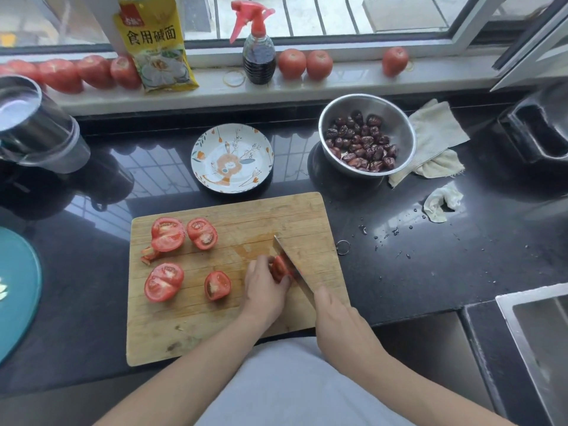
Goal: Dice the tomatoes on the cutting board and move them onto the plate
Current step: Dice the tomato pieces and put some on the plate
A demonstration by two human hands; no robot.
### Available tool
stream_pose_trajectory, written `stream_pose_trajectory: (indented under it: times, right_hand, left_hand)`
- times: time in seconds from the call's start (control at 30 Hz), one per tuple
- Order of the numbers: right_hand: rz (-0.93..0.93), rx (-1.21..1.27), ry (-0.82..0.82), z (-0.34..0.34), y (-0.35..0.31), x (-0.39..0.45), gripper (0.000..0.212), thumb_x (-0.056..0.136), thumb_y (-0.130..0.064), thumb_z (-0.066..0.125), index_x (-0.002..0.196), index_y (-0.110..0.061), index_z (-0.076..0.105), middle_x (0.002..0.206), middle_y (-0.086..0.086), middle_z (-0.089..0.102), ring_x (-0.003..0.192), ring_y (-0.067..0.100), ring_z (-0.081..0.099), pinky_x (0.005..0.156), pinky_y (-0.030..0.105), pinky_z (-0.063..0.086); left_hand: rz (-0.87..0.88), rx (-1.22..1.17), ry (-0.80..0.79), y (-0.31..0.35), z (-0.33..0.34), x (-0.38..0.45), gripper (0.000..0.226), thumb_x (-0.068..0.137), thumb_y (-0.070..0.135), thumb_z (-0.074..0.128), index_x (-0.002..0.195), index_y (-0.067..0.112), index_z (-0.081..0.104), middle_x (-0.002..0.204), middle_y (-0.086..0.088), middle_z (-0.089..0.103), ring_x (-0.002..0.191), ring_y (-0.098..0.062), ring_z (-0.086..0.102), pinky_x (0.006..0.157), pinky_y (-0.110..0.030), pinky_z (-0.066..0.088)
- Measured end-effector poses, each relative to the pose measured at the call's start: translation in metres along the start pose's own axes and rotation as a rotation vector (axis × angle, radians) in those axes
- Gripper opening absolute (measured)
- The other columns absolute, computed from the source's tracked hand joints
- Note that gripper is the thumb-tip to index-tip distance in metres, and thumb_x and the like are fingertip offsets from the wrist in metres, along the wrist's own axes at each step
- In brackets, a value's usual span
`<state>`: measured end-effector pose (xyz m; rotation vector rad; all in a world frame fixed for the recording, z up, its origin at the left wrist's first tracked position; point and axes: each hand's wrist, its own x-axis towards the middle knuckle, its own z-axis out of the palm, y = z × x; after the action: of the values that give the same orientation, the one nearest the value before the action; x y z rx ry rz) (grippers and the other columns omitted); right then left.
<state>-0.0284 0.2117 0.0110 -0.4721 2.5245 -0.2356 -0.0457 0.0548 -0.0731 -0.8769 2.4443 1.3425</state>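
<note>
A wooden cutting board [233, 327] lies on the dark counter. Several cut tomato pieces rest on its left half, among them a split half [167, 234], a second piece [202, 233], a lower half [163, 281] and a quarter [217, 285]. My left hand [265, 290] holds a tomato piece [279, 267] against the board with curled fingers. My right hand [339, 321] grips the handle of a knife [290, 262]; its blade stands against the right side of that piece. The patterned plate [199, 146] sits beyond the board with no tomato on it.
A steel bowl of dried red dates [402, 130] stands right of the plate, cloths [436, 130] beside it. Whole tomatoes [292, 63], a spray bottle [258, 53] and a yellow packet [156, 44] line the windowsill. A sink [541, 327] is at the right, a teal lid [15, 287] at the left.
</note>
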Motion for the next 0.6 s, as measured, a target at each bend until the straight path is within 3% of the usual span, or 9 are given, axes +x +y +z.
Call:
stream_pose_trajectory:
  times: [0.07, 0.13, 0.27, 0.47, 0.6]
  right_hand:
    - [0.001, -0.025, 0.012, 0.000, -0.001, -0.001, 0.032, 0.087, 0.005, 0.032, 0.091, -0.024, 0.018, 0.088, -0.005, 0.035, 0.074, 0.031, 0.048, 0.065, 0.038, 0.038]
    - [-0.029, -0.038, 0.064, 0.000, -0.013, 0.016, 0.028, 0.091, 0.003, 0.033, 0.099, -0.023, 0.023, 0.093, -0.004, 0.042, 0.086, 0.030, 0.060, 0.065, 0.037, 0.038]
    - [0.015, 0.035, 0.112, 0.002, -0.034, 0.050, 0.014, 0.100, -0.008, 0.032, 0.109, -0.019, 0.035, 0.102, 0.003, 0.053, 0.091, 0.034, 0.061, 0.067, 0.043, 0.042]
    - [-0.002, -0.055, -0.003, 0.011, -0.003, 0.001, 0.030, 0.091, 0.003, 0.034, 0.099, -0.023, 0.022, 0.094, -0.005, 0.036, 0.082, 0.027, 0.056, 0.063, 0.033, 0.033]
    - [0.043, -0.043, 0.034, 0.012, -0.022, 0.036, 0.023, 0.096, -0.001, 0.033, 0.111, -0.018, 0.033, 0.103, 0.001, 0.051, 0.090, 0.029, 0.062, 0.064, 0.035, 0.035]
  left_hand:
    - [0.006, -0.010, 0.002, -0.001, -0.001, 0.000, 0.031, 0.089, 0.031, 0.078, 0.113, 0.021, 0.061, 0.112, 0.002, 0.057, 0.103, -0.023, 0.061, 0.092, -0.046, 0.053]
    - [0.006, -0.007, 0.006, -0.002, -0.002, 0.000, 0.030, 0.088, 0.030, 0.078, 0.111, 0.021, 0.061, 0.111, 0.001, 0.058, 0.105, -0.023, 0.061, 0.094, -0.046, 0.052]
    - [-0.013, 0.001, 0.007, -0.001, -0.004, 0.003, 0.026, 0.091, 0.028, 0.074, 0.112, 0.015, 0.063, 0.113, -0.005, 0.060, 0.108, -0.024, 0.058, 0.093, -0.035, 0.046]
    - [-0.013, -0.030, -0.005, -0.003, -0.003, 0.004, 0.028, 0.090, 0.023, 0.076, 0.114, 0.017, 0.063, 0.112, 0.000, 0.058, 0.109, -0.023, 0.059, 0.097, -0.038, 0.049]
    - [-0.010, -0.013, -0.001, -0.003, -0.003, 0.005, 0.026, 0.091, 0.025, 0.074, 0.111, 0.014, 0.060, 0.112, -0.002, 0.056, 0.109, -0.024, 0.056, 0.092, -0.033, 0.044]
